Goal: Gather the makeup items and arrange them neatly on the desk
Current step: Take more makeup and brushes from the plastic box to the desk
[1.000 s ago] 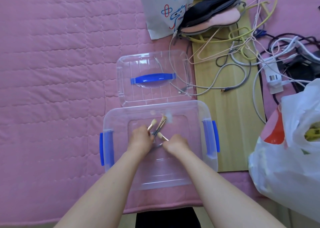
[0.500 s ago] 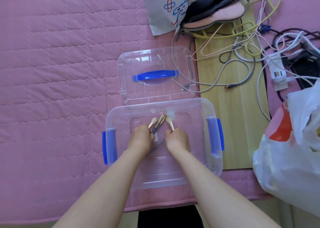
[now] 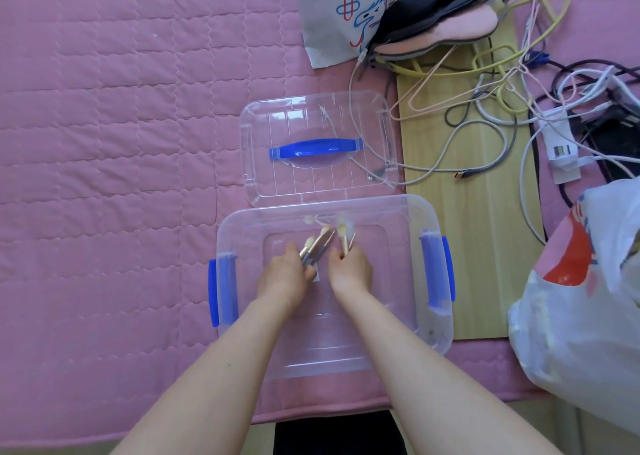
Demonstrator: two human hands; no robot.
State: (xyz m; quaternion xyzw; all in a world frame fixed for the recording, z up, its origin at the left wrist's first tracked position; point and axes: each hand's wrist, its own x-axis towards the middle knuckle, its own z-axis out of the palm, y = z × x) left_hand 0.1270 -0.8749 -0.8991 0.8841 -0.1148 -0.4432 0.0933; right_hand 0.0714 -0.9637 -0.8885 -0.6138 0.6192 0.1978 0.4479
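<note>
Both forearms reach forward into a clear plastic box [image 3: 408, 330] with blue side latches [image 3: 446, 267], sitting on a pink quilted cover [image 3: 104, 143]. Left hand [image 3: 284, 280] is curled round a bunch of makeup brushes [image 3: 317, 247], bristle ends pointing away and up to the right. Right hand [image 3: 350, 270] pinches two more brushes [image 3: 344, 238], tips pointing away. The hands are close side by side, not touching as far as I can tell. All brushes are inside the box, above its floor, near the far wall; can't tell if any touch the bottom.

Just past the box: its clear lid [image 3: 311, 184] with blue handle [image 3: 315, 148], lying flat on the cover, near edge touching the box rim.

Right of the box: a wooden board [image 3: 485, 247], white plastic bag [image 3: 581, 333] at right edge.

Farther right: tangle of cables [image 3: 485, 132] on the board, one running over the lid, plus a power strip [image 3: 562, 150].

Far top: printed paper bag [image 3: 339, 18], dark and pink slippers [image 3: 443, 22] beside it.
</note>
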